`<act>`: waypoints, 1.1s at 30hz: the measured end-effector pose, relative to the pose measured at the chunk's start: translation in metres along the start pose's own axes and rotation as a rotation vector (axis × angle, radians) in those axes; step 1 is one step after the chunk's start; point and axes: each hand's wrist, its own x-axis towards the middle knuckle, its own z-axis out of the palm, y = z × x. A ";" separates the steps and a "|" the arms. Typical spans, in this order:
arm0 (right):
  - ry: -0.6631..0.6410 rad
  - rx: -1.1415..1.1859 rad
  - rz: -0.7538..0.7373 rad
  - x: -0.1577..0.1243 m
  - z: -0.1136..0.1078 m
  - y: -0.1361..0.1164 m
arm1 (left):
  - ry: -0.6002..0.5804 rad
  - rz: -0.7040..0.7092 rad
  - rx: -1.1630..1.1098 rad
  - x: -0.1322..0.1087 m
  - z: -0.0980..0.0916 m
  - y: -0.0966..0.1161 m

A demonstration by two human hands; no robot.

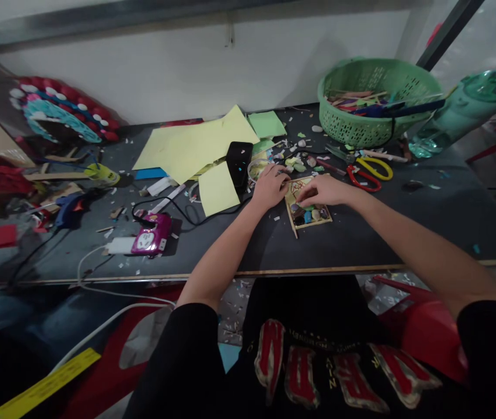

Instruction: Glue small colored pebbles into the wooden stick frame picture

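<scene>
On the dark table lies a small stick-edged picture frame, with coloured pebbles along its lower part and thin red-brown lines on its pale upper part. My left hand is at its upper left corner, fingers curled against the edge. Over the frame's middle, my right hand points down with fingers drawn together; whatever is between the fingertips is hidden. A roll of tape sits just behind my left hand. Small stones and paper scraps are scattered beyond both hands.
Red-and-yellow-handled scissors lie right of the frame, before a green basket of sticks and tools. A bottle stands at right. Leftward are yellow paper, a black phone, a purple power adapter with cables and a blue glue gun.
</scene>
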 end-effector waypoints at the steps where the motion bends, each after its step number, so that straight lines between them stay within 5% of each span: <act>1: -0.015 0.004 0.010 0.001 0.000 0.000 | -0.003 -0.002 -0.001 0.000 0.000 0.000; 8: 0.084 -0.031 0.106 0.009 0.010 0.006 | 0.000 -0.011 -0.003 0.001 0.002 -0.001; 16: -0.140 -0.188 0.178 0.035 -0.008 -0.013 | -0.008 0.001 0.001 0.000 0.002 -0.003; 20: -0.138 -0.386 0.256 0.039 -0.011 -0.012 | -0.005 -0.005 0.003 0.000 0.001 -0.002; 24: -0.043 -0.069 0.085 0.025 -0.005 0.014 | -0.014 -0.035 0.009 -0.001 0.000 0.001; 27: 0.234 0.176 0.034 0.013 0.003 0.022 | -0.031 -0.023 0.016 -0.001 -0.002 0.001; 30: 0.555 0.096 0.017 0.005 0.016 0.010 | -0.041 -0.005 -0.005 -0.001 -0.002 -0.001; 33: 0.458 -0.137 -0.169 0.002 0.033 -0.007 | -0.040 -0.014 -0.012 -0.002 0.001 -0.003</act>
